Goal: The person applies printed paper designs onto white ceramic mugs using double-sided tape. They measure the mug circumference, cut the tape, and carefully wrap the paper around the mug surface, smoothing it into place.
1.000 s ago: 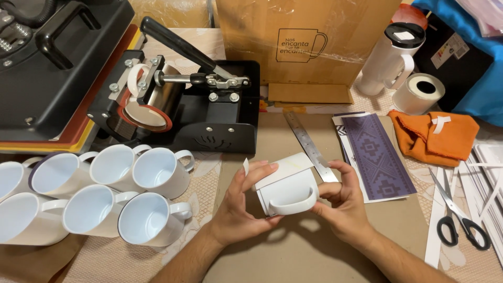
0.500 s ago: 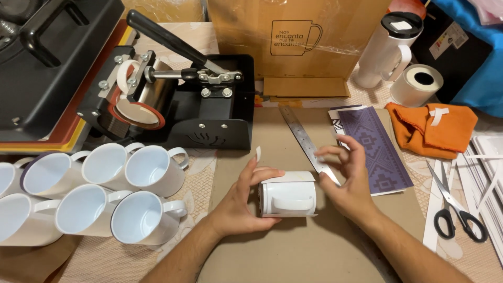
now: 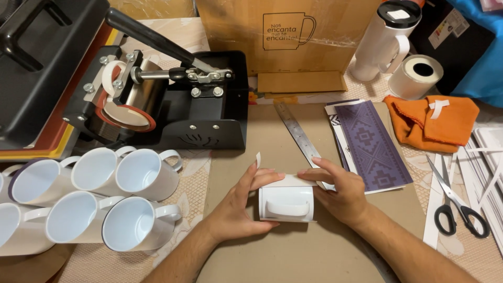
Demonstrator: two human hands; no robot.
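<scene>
Since a moment ago I have rolled the white ceramic mug [image 3: 286, 203] further over, so it now lies on its side on the brown cardboard work mat [image 3: 293, 251] with the handle facing up at me, and both my hands have closed in on it. It sits near the middle of the mat, just near of the steel ruler [image 3: 298, 133] and left of the purple patterned printed paper strip [image 3: 371, 144].

My left hand [image 3: 241, 202] cups the mug's left end, thumb under the near edge and fingers curled over the far side, with a small strip of white tape [image 3: 258, 159] sticking up off a fingertip. My right hand [image 3: 340, 191] presses flat on the right end, fingers stretched across the top where the white paper wrap overlaps. Neither hand is pinching; both press the sheet against the mug.

To do this well, I judge I should keep the wrap tight and square to the rim, hold the seam down with my right fingers, and lay the tape across it without letting the paper creep or wrinkle beside the handle.

To the left lie the bare white mugs [image 3: 141, 173] in a cluster, with the black mug heat press [image 3: 173, 102] far left and the black-handled scissors [image 3: 456, 202] well off to the right.
</scene>
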